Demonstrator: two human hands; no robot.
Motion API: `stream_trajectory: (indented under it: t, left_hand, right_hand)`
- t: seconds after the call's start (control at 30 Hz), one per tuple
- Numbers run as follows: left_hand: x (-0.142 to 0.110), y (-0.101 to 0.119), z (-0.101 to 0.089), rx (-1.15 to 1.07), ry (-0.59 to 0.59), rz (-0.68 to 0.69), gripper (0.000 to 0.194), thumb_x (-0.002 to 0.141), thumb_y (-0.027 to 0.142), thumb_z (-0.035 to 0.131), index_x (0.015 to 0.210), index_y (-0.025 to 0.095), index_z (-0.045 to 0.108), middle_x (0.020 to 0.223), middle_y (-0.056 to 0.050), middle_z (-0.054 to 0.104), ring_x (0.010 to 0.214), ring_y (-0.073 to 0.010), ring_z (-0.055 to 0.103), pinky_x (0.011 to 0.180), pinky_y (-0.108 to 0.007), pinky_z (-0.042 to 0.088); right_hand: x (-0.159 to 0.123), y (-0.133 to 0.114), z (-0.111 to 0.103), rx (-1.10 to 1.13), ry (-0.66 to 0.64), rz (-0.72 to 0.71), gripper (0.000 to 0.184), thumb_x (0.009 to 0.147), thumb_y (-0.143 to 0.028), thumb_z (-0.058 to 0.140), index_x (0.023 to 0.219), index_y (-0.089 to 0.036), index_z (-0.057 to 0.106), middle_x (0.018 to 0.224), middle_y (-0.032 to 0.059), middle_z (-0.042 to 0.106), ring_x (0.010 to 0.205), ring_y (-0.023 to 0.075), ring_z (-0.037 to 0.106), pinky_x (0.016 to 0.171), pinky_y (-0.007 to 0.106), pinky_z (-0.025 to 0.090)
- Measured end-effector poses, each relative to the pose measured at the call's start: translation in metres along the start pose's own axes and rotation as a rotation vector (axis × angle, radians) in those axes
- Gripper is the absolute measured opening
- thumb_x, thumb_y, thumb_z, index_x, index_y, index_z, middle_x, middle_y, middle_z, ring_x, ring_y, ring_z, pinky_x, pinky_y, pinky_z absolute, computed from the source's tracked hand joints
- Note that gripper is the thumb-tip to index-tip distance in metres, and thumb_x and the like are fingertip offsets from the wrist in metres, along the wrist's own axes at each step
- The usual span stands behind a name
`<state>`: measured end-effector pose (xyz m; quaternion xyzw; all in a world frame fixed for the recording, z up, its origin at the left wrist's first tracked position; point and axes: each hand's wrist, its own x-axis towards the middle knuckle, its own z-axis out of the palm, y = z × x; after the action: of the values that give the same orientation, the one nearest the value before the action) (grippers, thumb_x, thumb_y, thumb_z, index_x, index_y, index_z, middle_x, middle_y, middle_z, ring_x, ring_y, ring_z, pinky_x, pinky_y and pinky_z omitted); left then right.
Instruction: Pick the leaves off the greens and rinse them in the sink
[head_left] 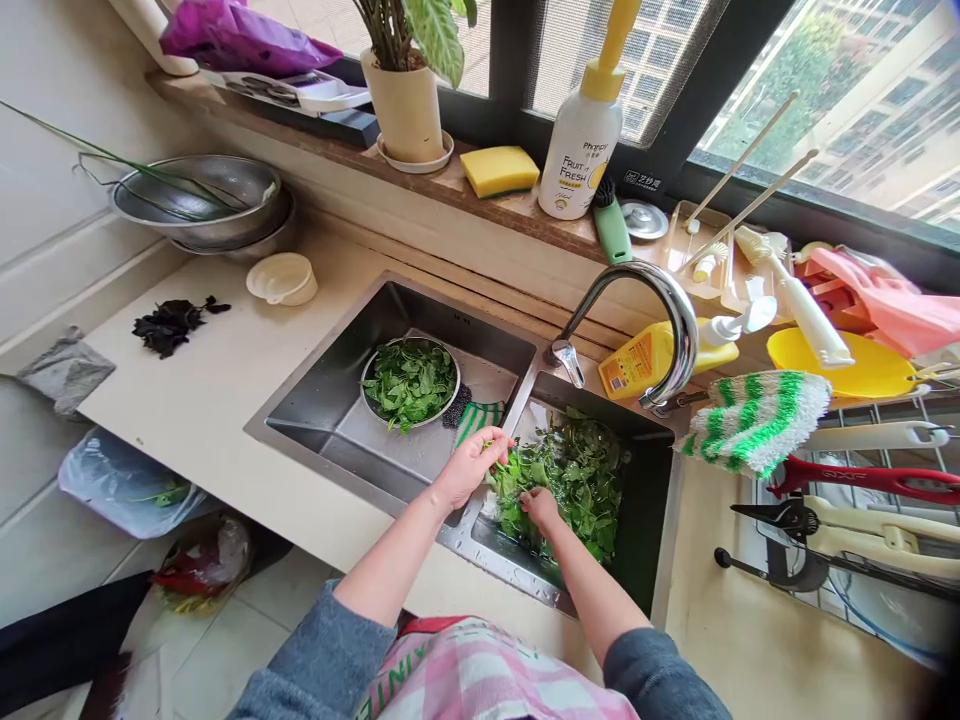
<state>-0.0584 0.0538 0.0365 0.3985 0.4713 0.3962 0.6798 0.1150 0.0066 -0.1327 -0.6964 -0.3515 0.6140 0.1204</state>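
Observation:
Over the divider of the double sink, my left hand (474, 466) is closed in a pinch on leafy greens at its fingertips. My right hand (538, 508) reaches into the right basin, its fingers closed on a sprig of the same greens; its fingertips are partly hidden among leaves. A mass of wet leafy greens (581, 475) fills much of that basin, lying in water. In the left basin (322, 405) stands a round metal bowl (459, 385) heaped with picked green leaves (411, 380). A dark scrubber and a green-striped cloth (480, 420) lie beside the bowl.
A chrome faucet (679, 310) arches over the right basin, with a striped towel (757, 420) on its right. Dark leaves (172, 325), a cream bowl (281, 278) and stacked metal basins (199, 215) occupy the left counter. Scissors (847, 525) and a rack are at right.

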Motion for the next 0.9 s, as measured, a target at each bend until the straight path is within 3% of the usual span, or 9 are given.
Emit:
stream_trajectory:
  t: [0.13,0.27,0.5,0.63,0.73,0.83,0.9]
  left_hand:
    - [0.006,-0.013,0.005,0.183,-0.076,0.083,0.015,0.074,0.030,0.058,0.077,0.016,0.058,0.077,0.000,0.058,0.074,-0.0122,0.051,0.072,-0.023,0.038]
    - [0.012,-0.023,0.013,0.294,-0.129,0.119,0.015,0.077,0.029,0.053,0.078,0.015,0.060,0.083,-0.003,0.062,0.083,-0.0162,0.055,0.080,-0.028,0.039]
    - [0.004,-0.030,0.024,0.328,-0.216,0.116,0.017,0.078,0.026,0.052,0.084,0.017,0.065,0.091,-0.005,0.065,0.089,-0.0170,0.057,0.083,-0.028,0.040]
    - [-0.002,-0.029,0.028,0.231,-0.238,0.071,0.016,0.077,0.027,0.055,0.082,0.017,0.065,0.087,-0.003,0.064,0.082,-0.0147,0.056,0.078,-0.026,0.041]
    - [-0.004,-0.022,0.019,0.056,-0.113,0.010,0.018,0.076,0.032,0.057,0.082,0.016,0.063,0.075,-0.001,0.061,0.069,-0.0111,0.054,0.068,-0.023,0.042]
    - [-0.004,-0.014,0.002,-0.230,0.040,-0.035,0.021,0.073,0.034,0.062,0.084,0.015,0.061,0.067,0.002,0.056,0.061,-0.0073,0.051,0.060,-0.018,0.040]
    - [-0.004,-0.009,-0.011,-0.443,0.108,-0.046,0.024,0.070,0.032,0.066,0.085,0.015,0.060,0.065,0.003,0.055,0.058,-0.0055,0.050,0.056,-0.016,0.039]
  right_hand:
    - [-0.040,-0.005,-0.046,0.031,-0.127,-0.019,0.030,0.074,-0.044,0.050,0.071,-0.016,0.059,0.048,-0.0031,0.050,0.037,0.0061,0.030,0.039,0.020,0.021]
    - [-0.084,-0.019,-0.071,0.212,-0.242,-0.150,0.029,0.076,-0.039,0.044,0.079,-0.016,0.061,0.059,-0.0020,0.053,0.045,0.0071,0.036,0.044,0.020,0.024]
    - [-0.120,-0.022,-0.098,0.562,-0.362,-0.211,0.023,0.075,-0.032,0.047,0.061,-0.016,0.056,0.050,-0.0024,0.043,0.046,0.0084,0.034,0.048,0.023,0.027]
    - [-0.126,-0.022,-0.102,0.591,-0.410,-0.226,0.026,0.075,-0.035,0.048,0.057,-0.017,0.052,0.044,-0.0036,0.037,0.042,0.0086,0.030,0.045,0.024,0.025]
    - [-0.125,-0.024,-0.102,0.335,-0.289,-0.264,0.035,0.079,-0.042,0.045,0.057,-0.017,0.053,0.051,-0.0011,0.043,0.046,0.0101,0.035,0.048,0.025,0.029]
    - [-0.118,-0.024,-0.103,-0.049,0.066,-0.454,0.038,0.078,-0.044,0.051,0.050,-0.018,0.053,0.074,0.0062,0.055,0.069,0.0161,0.049,0.063,0.029,0.037]
    - [-0.110,-0.023,-0.104,-0.135,0.271,-0.572,0.036,0.073,-0.039,0.057,0.045,-0.019,0.049,0.089,0.0088,0.058,0.084,0.0205,0.051,0.074,0.031,0.038]
